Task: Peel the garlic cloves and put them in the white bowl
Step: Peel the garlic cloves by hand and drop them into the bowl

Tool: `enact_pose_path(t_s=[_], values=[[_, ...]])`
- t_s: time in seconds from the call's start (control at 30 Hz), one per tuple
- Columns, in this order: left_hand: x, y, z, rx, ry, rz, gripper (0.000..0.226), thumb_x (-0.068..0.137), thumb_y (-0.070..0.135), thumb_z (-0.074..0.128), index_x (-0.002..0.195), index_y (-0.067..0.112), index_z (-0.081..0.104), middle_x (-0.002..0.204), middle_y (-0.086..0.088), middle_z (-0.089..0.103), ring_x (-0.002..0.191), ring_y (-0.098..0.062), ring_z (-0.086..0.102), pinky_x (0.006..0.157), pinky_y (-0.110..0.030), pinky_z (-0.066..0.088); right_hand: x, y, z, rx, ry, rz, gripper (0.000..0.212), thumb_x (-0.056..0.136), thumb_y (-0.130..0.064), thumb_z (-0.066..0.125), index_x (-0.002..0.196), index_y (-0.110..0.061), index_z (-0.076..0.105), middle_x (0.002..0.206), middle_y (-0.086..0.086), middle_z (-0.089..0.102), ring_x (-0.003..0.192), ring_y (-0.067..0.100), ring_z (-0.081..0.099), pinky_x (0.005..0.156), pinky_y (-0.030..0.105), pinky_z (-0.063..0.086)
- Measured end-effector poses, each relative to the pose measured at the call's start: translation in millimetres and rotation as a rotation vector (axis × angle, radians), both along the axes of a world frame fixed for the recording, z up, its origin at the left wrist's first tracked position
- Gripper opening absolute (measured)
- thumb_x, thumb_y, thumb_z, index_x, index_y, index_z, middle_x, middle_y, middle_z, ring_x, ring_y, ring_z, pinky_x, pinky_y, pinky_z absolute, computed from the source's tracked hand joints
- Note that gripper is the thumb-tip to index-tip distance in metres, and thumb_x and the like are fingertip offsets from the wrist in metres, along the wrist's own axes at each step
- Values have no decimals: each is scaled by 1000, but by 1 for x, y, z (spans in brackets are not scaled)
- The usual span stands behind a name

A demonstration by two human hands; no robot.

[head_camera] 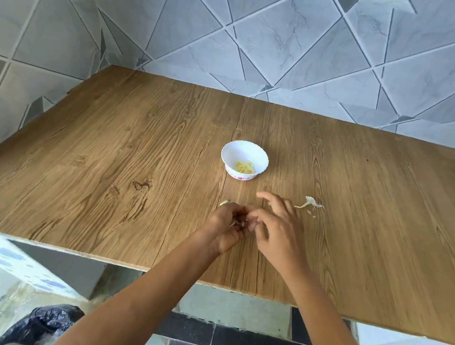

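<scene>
Left hand [224, 228] is clenching around a garlic clove [238, 223] low over the table [105, 154]. Right hand [277, 227] is pinching at its skin, index finger sticking out free. The fingers are hiding most of the clove, so I cannot tell how much skin is remaining. White bowl [241, 152] is sitting beyond the hands, holding peeled cloves [245, 166].

Risks: the clove may be slipping from the pinch and rolling off the near edge. Skin may be clinging and riding into the bowl, like the scraps [308, 203] lying to the right.
</scene>
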State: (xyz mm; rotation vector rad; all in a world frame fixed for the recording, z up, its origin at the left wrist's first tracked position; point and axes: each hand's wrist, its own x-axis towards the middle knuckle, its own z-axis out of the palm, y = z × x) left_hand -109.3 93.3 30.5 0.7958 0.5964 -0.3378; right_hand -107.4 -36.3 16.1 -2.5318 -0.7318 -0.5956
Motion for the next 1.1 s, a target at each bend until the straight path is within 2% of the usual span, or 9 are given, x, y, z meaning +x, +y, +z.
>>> enact_pose_path(t_s=[0.1,0.2,0.33,0.5,0.57,0.7,0.83,1.0,1.1], values=[[2,1,-1,-21,8,-11,32,99,9,36,81,-3,59,75,-14,57,67,-20,57,54,-25,55,-2,-5,-4,168,39,-61,22,80,-23,48,81,-19,70,99,-5,65,89,19,58,76,36,48],[4,5,-4,-35,17,0,32,99,10,37,82,-4,61,77,-14,59,71,-20,57,54,-25,56,-5,-13,-15,264,132,-81,25,85,-34,55,96,-16,70,94,-5,68,88,15,62,75,35,52],[4,10,-7,-38,21,11,33,100,11,36,82,-4,61,77,-14,59,70,-20,58,55,-25,56,-9,-17,-30,316,182,-56,11,84,-14,67,94,-15,70,92,-7,69,85,14,64,68,40,55],[1,5,-8,-5,29,-1,30,99,10,39,83,-3,61,75,-14,59,70,-21,59,57,-26,57,-10,-5,-19,474,241,73,15,84,-5,64,94,-13,71,92,-7,69,90,8,65,78,33,54],[1,2,-5,9,24,-2,30,98,8,39,80,-2,60,69,-13,59,65,-19,58,58,-27,55,-8,-1,-14,436,213,64,17,82,-5,65,91,-16,72,90,-9,70,88,10,64,75,33,54],[1,-1,-1,39,16,-17,31,97,7,38,76,0,59,70,-9,57,61,-14,50,60,-23,47,-4,6,-8,254,49,-99,17,64,-10,80,72,-22,70,73,-8,64,70,17,56,54,32,46],[3,1,-2,53,19,-20,32,98,8,37,78,1,61,61,-5,60,59,-12,49,55,-20,41,-4,10,-10,127,-15,-169,23,58,-23,85,62,-21,62,67,-8,60,65,19,50,55,30,40],[3,3,-2,49,12,-26,32,98,9,36,78,1,60,70,-9,55,62,-15,50,58,-23,46,-5,9,-16,101,9,-106,8,73,-16,71,78,-22,70,85,-9,63,75,17,49,62,38,45],[3,3,-1,29,18,-28,32,98,8,36,78,0,59,72,-11,55,64,-16,52,61,-24,47,-6,10,-13,159,29,-116,20,79,-36,56,80,-23,72,85,-11,64,75,15,49,62,33,44]])
